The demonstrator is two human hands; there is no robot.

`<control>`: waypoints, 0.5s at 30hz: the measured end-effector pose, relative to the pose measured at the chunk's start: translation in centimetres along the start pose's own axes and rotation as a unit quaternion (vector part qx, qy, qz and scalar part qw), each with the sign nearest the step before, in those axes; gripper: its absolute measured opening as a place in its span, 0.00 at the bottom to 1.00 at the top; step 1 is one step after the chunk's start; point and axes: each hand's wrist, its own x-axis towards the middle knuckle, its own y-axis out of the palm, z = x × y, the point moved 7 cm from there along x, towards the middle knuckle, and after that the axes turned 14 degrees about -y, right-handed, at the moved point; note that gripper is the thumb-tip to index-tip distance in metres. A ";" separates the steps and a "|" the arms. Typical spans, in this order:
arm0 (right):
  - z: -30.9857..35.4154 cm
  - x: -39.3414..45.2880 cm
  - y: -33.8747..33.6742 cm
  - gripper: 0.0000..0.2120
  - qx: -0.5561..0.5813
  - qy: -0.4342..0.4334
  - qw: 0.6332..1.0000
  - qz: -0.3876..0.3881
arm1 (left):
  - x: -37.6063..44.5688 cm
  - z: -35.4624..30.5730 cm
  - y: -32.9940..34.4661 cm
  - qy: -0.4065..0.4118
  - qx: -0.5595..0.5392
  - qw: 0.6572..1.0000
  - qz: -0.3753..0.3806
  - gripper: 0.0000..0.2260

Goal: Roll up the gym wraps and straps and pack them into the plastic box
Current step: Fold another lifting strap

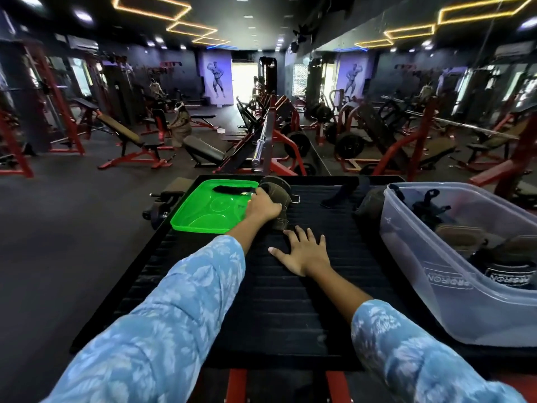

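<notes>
My left hand grips an olive-brown gym wrap with a metal ring, at the right edge of the green tray. A black strap lies in the tray's far part. My right hand rests flat with spread fingers on the black ribbed platform. The clear plastic box stands at the right and holds several rolled wraps and straps. Another black strap and an olive wrap lie on the platform beside the box.
The platform sits on a red frame. Gym floor drops away to the left. Benches, a barbell rack and weight machines stand beyond the far edge. A mirror wall runs along the right.
</notes>
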 end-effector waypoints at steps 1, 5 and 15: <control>-0.1 0.2 0.1 0.37 0.000 0.000 1.000 -0.004 | 0.9 -0.2 0.7 -0.029 -0.019 0.999 0.016 0.30; -0.2 0.5 0.2 0.37 0.002 0.000 1.000 -0.005 | 3.1 -0.3 1.3 -0.091 -0.063 0.994 0.011 0.23; -0.2 0.3 0.1 0.37 0.012 -0.005 1.000 -0.016 | 3.5 -4.0 -0.4 -0.023 -0.136 0.990 -0.012 0.08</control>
